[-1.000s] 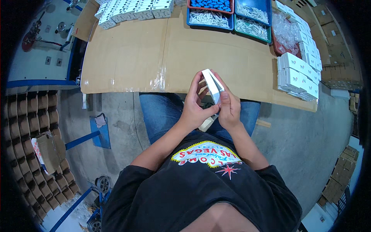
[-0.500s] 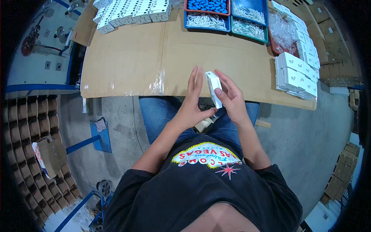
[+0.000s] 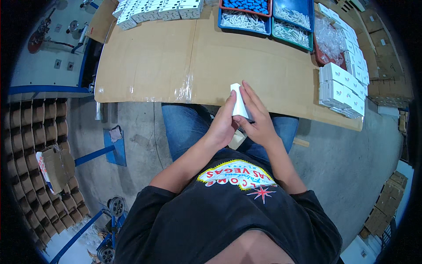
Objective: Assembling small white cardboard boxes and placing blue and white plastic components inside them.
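Observation:
Between my two hands is a small white box (image 3: 239,105), held upright just past the table's near edge, above my lap. My left hand (image 3: 224,121) presses on its left side with the fingers along it. On the other side, my right hand (image 3: 257,115) grips the box, its thumb across the lower end and its fingers stretched along the right side. The palms hide part of the box.
A cardboard-covered table (image 3: 145,75) spans the front. White boxes (image 3: 191,11) stand in rows at the far left, with stacked white boxes (image 3: 340,90) at the right. Trays of white pieces (image 3: 244,22) and blue pieces (image 3: 250,5) sit far back, near a clear plastic bag pile (image 3: 329,37).
My left hand has closed in from the left onto the box, which my right hand was holding alone. The box has turned, showing a plain white face.

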`<act>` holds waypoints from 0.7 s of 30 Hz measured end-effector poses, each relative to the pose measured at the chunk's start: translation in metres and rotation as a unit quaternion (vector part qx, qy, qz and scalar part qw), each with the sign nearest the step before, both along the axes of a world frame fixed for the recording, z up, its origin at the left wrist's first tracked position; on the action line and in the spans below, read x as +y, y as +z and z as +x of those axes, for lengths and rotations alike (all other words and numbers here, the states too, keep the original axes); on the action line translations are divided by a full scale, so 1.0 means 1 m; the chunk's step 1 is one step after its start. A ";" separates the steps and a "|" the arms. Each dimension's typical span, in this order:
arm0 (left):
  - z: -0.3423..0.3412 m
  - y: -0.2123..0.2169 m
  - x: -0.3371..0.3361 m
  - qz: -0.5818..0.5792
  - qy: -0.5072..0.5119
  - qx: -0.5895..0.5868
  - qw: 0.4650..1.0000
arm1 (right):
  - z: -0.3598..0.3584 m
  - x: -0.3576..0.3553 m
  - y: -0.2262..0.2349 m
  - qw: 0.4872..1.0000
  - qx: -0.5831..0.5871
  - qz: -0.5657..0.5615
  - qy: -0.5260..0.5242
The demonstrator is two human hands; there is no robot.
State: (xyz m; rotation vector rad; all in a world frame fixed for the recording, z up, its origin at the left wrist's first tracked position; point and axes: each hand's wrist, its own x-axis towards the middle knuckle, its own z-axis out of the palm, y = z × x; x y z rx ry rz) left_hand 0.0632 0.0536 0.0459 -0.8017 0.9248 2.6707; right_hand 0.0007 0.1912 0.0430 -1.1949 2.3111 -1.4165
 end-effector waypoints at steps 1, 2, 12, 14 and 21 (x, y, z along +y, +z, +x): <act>0.000 0.000 0.001 0.003 0.011 0.006 1.000 | 0.001 -0.001 -0.001 1.000 0.007 -0.002 -0.004; 0.000 -0.002 0.003 0.003 0.011 0.005 1.000 | 0.003 -0.002 -0.003 1.000 0.013 -0.003 -0.009; 0.000 -0.007 0.010 -0.014 0.055 0.021 0.998 | 0.004 -0.002 -0.012 0.998 0.039 -0.049 -0.010; 0.001 -0.007 0.012 -0.016 0.061 0.012 0.998 | 0.007 -0.003 -0.011 0.997 0.013 -0.069 -0.026; 0.003 -0.021 0.004 0.046 0.042 -0.010 0.998 | 0.005 0.000 -0.022 0.988 -0.144 -0.027 -0.036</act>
